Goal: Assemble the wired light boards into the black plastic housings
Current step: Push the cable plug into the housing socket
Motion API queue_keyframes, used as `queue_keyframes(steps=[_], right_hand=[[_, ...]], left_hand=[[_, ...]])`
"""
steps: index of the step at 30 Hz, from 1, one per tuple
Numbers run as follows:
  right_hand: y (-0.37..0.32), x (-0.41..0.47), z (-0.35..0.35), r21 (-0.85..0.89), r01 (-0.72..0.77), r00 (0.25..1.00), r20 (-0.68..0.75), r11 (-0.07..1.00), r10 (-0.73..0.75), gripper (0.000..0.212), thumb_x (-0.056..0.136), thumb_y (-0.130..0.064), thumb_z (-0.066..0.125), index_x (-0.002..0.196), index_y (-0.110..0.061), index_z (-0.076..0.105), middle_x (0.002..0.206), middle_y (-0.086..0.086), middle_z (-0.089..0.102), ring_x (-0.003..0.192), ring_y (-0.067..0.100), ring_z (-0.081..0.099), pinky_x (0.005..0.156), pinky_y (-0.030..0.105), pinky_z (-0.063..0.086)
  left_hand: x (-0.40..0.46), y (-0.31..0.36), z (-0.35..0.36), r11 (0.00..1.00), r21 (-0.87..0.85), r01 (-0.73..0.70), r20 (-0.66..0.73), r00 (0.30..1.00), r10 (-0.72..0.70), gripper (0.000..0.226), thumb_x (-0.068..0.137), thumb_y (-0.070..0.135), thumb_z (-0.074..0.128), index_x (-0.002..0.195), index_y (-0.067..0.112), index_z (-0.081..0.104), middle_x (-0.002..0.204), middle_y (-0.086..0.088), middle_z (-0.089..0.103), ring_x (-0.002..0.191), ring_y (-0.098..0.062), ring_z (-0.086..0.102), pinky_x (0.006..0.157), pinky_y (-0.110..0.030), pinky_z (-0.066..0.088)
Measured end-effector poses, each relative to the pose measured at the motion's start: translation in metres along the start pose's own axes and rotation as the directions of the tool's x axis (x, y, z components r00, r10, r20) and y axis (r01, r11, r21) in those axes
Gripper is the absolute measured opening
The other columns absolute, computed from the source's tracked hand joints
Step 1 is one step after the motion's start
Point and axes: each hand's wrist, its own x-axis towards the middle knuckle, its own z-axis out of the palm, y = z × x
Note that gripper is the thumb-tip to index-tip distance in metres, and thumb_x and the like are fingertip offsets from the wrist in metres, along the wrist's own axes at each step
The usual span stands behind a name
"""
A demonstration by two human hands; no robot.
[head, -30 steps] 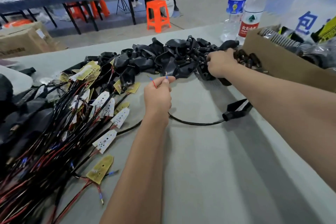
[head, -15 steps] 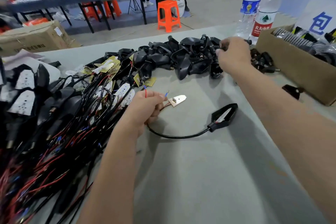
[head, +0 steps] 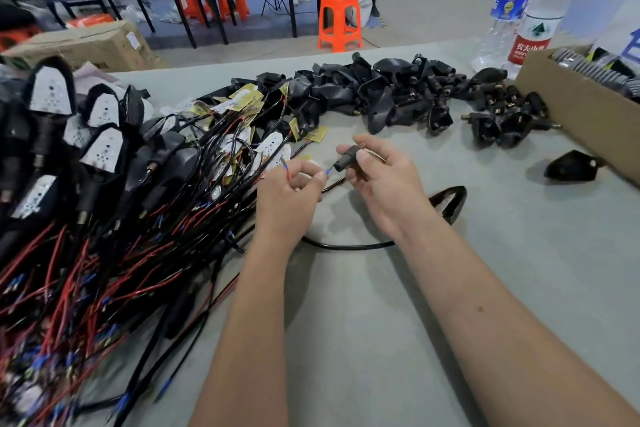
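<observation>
My left hand (head: 294, 184) pinches the red and blue wire ends (head: 286, 166) above the bench (head: 485, 288). My right hand (head: 381, 180) grips a black housing (head: 348, 158), its stem end just beside the blue tip. Loose housings (head: 398, 90) are heaped beyond; wired boards (head: 242, 135) lie left.

a: the right hand (head: 377, 180) covers most of the black housing (head: 347, 159); only its stem end shows.
b: the light board is hidden behind both hands, and the cardboard box (head: 568, 107) runs off the right edge.
a: the wire pile (head: 104, 236) blurs toward the lower left corner.
</observation>
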Motion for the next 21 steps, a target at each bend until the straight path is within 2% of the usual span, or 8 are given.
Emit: queue_keyframes(steps=[3, 5, 8, 10, 13, 16, 19, 21], right_hand=[[0.002, 0.000, -0.002, 0.003, 0.002, 1.000, -0.003, 1.000, -0.002, 0.025, 0.106, 0.004, 0.044, 0.123, -0.006, 0.060, 0.108, 0.015, 0.074, 0.079, 0.019, 0.061, 0.072, 0.023, 0.053], [0.004, 0.001, -0.003, 0.001, 0.011, 1.000, 0.001, 1.000, -0.011, 0.025, 0.106, 0.004, 0.043, 0.121, -0.007, 0.061, 0.107, 0.015, 0.074, 0.086, 0.021, 0.064, 0.076, 0.024, 0.054], [0.006, 0.001, -0.003, -0.015, 0.031, 0.999, 0.018, 0.999, -0.031, 0.026, 0.106, 0.004, 0.043, 0.119, -0.009, 0.061, 0.107, 0.014, 0.075, 0.086, 0.019, 0.067, 0.077, 0.024, 0.055], [0.007, 0.001, -0.002, -0.057, 0.049, 0.998, 0.028, 0.997, -0.048, 0.027, 0.106, 0.005, 0.044, 0.119, -0.010, 0.062, 0.107, 0.013, 0.075, 0.088, 0.019, 0.068, 0.079, 0.025, 0.056], [0.009, 0.001, -0.001, -0.159, 0.091, 0.995, 0.053, 0.983, -0.083, 0.028, 0.104, 0.005, 0.046, 0.121, -0.009, 0.063, 0.107, 0.011, 0.076, 0.093, 0.018, 0.068, 0.081, 0.024, 0.057], [0.013, -0.001, 0.001, -0.253, 0.140, 0.989, 0.072, 0.957, -0.126, 0.028, 0.103, 0.005, 0.050, 0.124, -0.007, 0.063, 0.108, 0.012, 0.077, 0.089, 0.013, 0.068, 0.077, 0.022, 0.056], [0.013, -0.001, 0.002, -0.244, 0.153, 0.988, 0.018, 0.958, -0.153, 0.024, 0.103, 0.005, 0.052, 0.121, -0.005, 0.063, 0.107, 0.012, 0.077, 0.082, 0.013, 0.067, 0.076, 0.021, 0.056], [0.011, -0.001, 0.002, -0.205, 0.150, 0.987, -0.017, 0.967, -0.157, 0.023, 0.103, 0.004, 0.052, 0.119, -0.007, 0.063, 0.104, 0.011, 0.077, 0.079, 0.013, 0.066, 0.077, 0.022, 0.057]], left_hand=[[0.002, -0.003, 0.005, 0.995, 0.099, -0.031, 0.026, 0.999, 0.028, 0.015, 0.091, 0.013, 0.070, 0.077, 0.012, 0.067, 0.047, 0.004, 0.053, 0.057, -0.025, 0.052, 0.066, -0.042, 0.048], [0.002, -0.005, 0.006, 0.991, 0.133, -0.025, 0.006, 1.000, 0.024, 0.016, 0.091, 0.015, 0.071, 0.075, 0.015, 0.067, 0.054, -0.007, 0.060, 0.059, -0.030, 0.055, 0.069, -0.043, 0.050], [0.001, -0.006, 0.005, 0.991, 0.134, -0.009, -0.001, 1.000, 0.010, 0.017, 0.090, 0.016, 0.071, 0.074, 0.016, 0.067, 0.061, -0.014, 0.064, 0.058, -0.023, 0.053, 0.069, -0.043, 0.050], [0.001, -0.005, 0.005, 0.990, 0.141, 0.000, 0.011, 1.000, -0.002, 0.016, 0.090, 0.017, 0.071, 0.075, 0.016, 0.067, 0.059, -0.012, 0.063, 0.057, -0.017, 0.052, 0.066, -0.039, 0.048], [0.001, -0.002, 0.005, 0.990, 0.141, 0.022, 0.002, 1.000, -0.023, 0.017, 0.090, 0.016, 0.072, 0.073, 0.018, 0.068, 0.052, 0.004, 0.059, 0.054, -0.012, 0.051, 0.064, -0.031, 0.045], [-0.001, 0.000, 0.004, 0.995, 0.075, 0.072, -0.024, 0.997, -0.071, 0.017, 0.091, 0.009, 0.065, 0.076, 0.014, 0.070, 0.053, 0.007, 0.062, 0.053, -0.007, 0.054, 0.063, -0.028, 0.046], [-0.001, 0.003, 0.001, 0.986, -0.069, 0.152, 0.006, 0.988, -0.151, 0.027, 0.092, -0.003, 0.053, 0.085, 0.015, 0.072, 0.062, 0.006, 0.069, 0.050, -0.003, 0.052, 0.059, -0.024, 0.041], [-0.001, 0.003, 0.000, 0.988, -0.073, 0.136, 0.021, 0.991, -0.135, 0.033, 0.093, -0.003, 0.056, 0.085, 0.022, 0.076, 0.059, 0.012, 0.065, 0.051, -0.005, 0.052, 0.059, -0.020, 0.045]])
